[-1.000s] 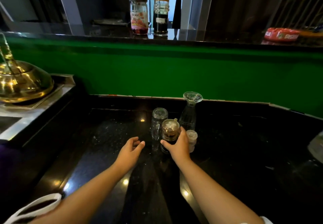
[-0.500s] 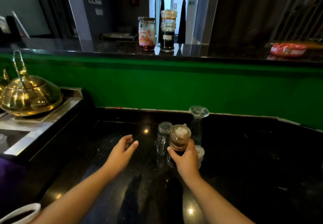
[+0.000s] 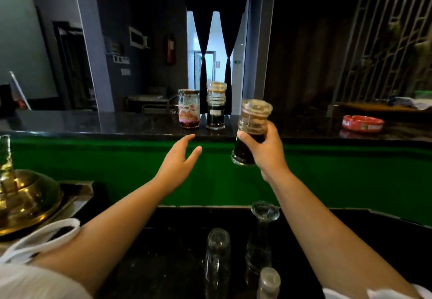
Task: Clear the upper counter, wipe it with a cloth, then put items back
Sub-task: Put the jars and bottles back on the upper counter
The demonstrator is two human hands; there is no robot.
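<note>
Ribbed jar (image 3: 253, 125): held in the air by the right hand, in front of the upper counter's near edge; its lid shows against the counter top, its base against the green panel (image 3: 117, 163).
Jar axis: nearly upright, lid uppermost and leaning a little to the right, base swung toward the lower left; dark liquid fills the lower part.
Right hand (image 3: 266, 151): fingers and thumb curled round the jar's lower half, gripping it from the right side.
Left hand (image 3: 178, 163): raised before the green panel, fingers straight and spread, holding nothing; its fingertips reach the line of the counter's edge.
Upper counter (image 3: 117, 123): dark, glossy stone running the full width, its front edge just above the green panel.
Open room: a bare stretch of counter lies between the standing jars and the red ashtray (image 3: 362, 123); another bare stretch lies left of the jam jar.
On the counter: a jam jar (image 3: 189, 108) with a pink label and a second ribbed jar (image 3: 216, 106) stand upright, side by side, just left of the held jar.
Lower counter (image 3: 163, 252): an upturned glass (image 3: 217, 252), a glass carafe (image 3: 261, 235) and a small capped shaker (image 3: 268, 282) stand close together between the forearms.
Far left: a brass kettle (image 3: 23, 200) sits on a metal surface.
</note>
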